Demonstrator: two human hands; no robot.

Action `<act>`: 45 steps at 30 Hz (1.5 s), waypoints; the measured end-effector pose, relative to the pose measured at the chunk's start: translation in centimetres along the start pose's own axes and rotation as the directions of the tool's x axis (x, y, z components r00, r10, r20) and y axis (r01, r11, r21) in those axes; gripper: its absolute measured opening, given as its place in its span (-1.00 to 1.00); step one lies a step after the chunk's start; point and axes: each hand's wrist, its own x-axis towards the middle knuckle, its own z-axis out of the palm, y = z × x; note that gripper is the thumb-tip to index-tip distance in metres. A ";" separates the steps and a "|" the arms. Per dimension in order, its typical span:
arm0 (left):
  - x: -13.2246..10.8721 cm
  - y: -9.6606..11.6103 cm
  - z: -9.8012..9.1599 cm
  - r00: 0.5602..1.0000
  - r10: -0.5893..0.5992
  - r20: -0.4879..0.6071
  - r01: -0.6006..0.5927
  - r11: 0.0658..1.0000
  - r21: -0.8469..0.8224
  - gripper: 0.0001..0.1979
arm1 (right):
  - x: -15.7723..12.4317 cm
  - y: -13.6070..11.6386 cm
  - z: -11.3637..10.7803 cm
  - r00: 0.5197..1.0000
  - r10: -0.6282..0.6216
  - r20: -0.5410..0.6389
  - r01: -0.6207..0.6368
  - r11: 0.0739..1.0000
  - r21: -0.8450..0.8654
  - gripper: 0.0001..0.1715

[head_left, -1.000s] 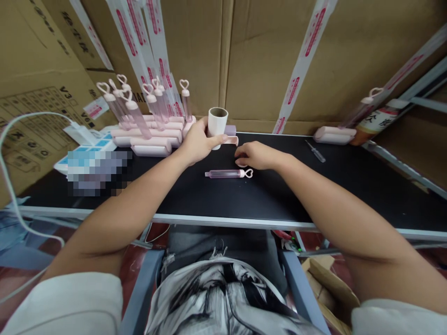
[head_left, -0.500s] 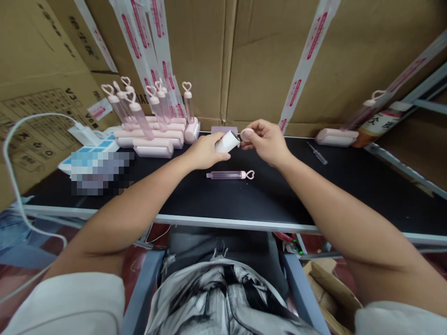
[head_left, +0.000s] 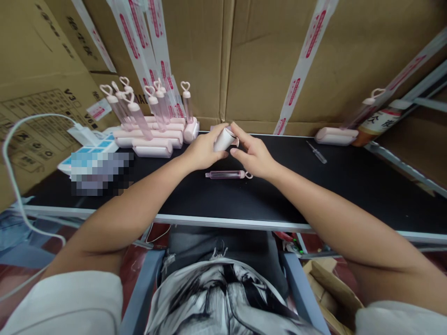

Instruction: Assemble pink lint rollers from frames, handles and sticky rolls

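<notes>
My left hand (head_left: pixel 202 151) is wrapped round a white cylindrical housing (head_left: pixel 222 141), held tilted above the black table with its end facing right. At that end my right hand (head_left: pixel 257 157) holds a small pale pink round end cap (head_left: pixel 236 142) between thumb and fingers. The cap touches or nearly touches the housing's rim; I cannot tell if it is seated. On the table just below my hands lies a clear pink tube (head_left: pixel 225 175) with a heart-shaped loop at its right end, partly covered by my right hand.
Several pink-and-white units (head_left: pixel 153 148) with upright heart-topped tubes stand at the back left, beside a blue-and-white box (head_left: pixel 89 156) with a cable. A screwdriver (head_left: pixel 317 152), another such unit (head_left: pixel 335 136) and a labelled bottle (head_left: pixel 380 122) are on the right. Cardboard (head_left: pixel 258 70) walls the back.
My right hand has moved left with the end cap, bringing it from beside the housing to its end. My left hand has kept hold of the housing, which is turned slightly.
</notes>
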 end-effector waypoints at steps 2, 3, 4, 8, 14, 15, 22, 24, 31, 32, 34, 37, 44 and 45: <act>-0.1 -0.1 -0.1 1.000 0.015 -0.012 -0.015 1.000 0.016 -0.04 | -0.1 0.1 0.2 0.998 -0.032 0.051 0.031 0.999 0.025 0.07; -0.1 -0.1 0.0 1.000 0.012 -0.018 -0.012 1.000 0.017 -0.02 | -0.1 0.2 0.3 0.997 -0.042 0.064 0.040 0.999 0.028 0.14; -0.1 -0.2 0.0 1.000 0.007 -0.027 -0.007 1.000 0.017 0.01 | -0.1 0.4 0.5 0.996 -0.051 0.069 0.049 0.998 0.026 0.19; 0.0 -0.5 0.5 0.997 0.014 -0.078 -0.014 1.000 -0.004 0.04 | -0.3 1.5 0.9 0.992 -0.121 0.045 0.122 0.992 -0.023 0.25; -0.1 -0.2 0.7 0.998 0.004 -0.056 -0.004 1.000 -0.004 0.00 | -0.3 3.0 1.8 0.971 -0.239 -0.001 0.236 0.962 -0.138 0.20; -0.1 0.0 0.6 0.999 0.008 -0.052 -0.008 1.000 -0.003 0.00 | -0.4 3.0 2.0 0.970 -0.244 -0.017 0.238 0.960 -0.150 0.17; -0.4 0.9 0.6 1.000 0.000 -0.013 0.000 1.000 -0.005 -0.09 | -0.6 2.2 2.6 0.944 -0.271 -0.188 0.217 0.940 -0.264 -0.11; -0.4 1.2 0.7 1.000 -0.002 -0.013 0.001 1.000 -0.023 -0.09 | -0.5 1.7 2.4 0.932 -0.268 -0.243 0.197 0.939 -0.280 -0.23; -0.4 1.0 1.6 1.000 0.019 -0.010 -0.020 0.987 -0.160 0.00 | -0.2 0.3 1.7 0.895 -0.295 -0.334 0.212 0.941 -0.265 -0.46; -0.4 0.9 1.6 1.000 0.012 -0.013 -0.014 0.987 -0.159 0.02 | -0.1 0.3 1.6 0.901 -0.288 -0.325 0.207 0.943 -0.263 -0.48; -0.5 0.8 1.6 1.000 -0.004 -0.025 0.001 0.993 -0.117 0.07 | 0.0 0.4 1.4 0.921 -0.261 -0.288 0.190 0.949 -0.251 -0.49; -0.6 0.9 1.4 1.000 0.014 -0.027 -0.015 0.999 -0.043 0.06 | 0.1 0.4 1.1 0.936 -0.251 -0.246 0.197 0.954 -0.224 -0.49; -0.5 1.2 1.2 0.992 0.110 -0.055 -0.113 0.992 -0.057 -0.02 | 0.0 -0.2 0.6 0.964 -0.227 -0.136 0.219 0.973 -0.073 -0.14; -0.5 1.1 1.2 0.992 0.104 -0.068 -0.108 0.992 -0.066 -0.05 | 0.3 0.1 0.4 0.971 -0.210 -0.113 0.205 0.977 -0.052 -0.07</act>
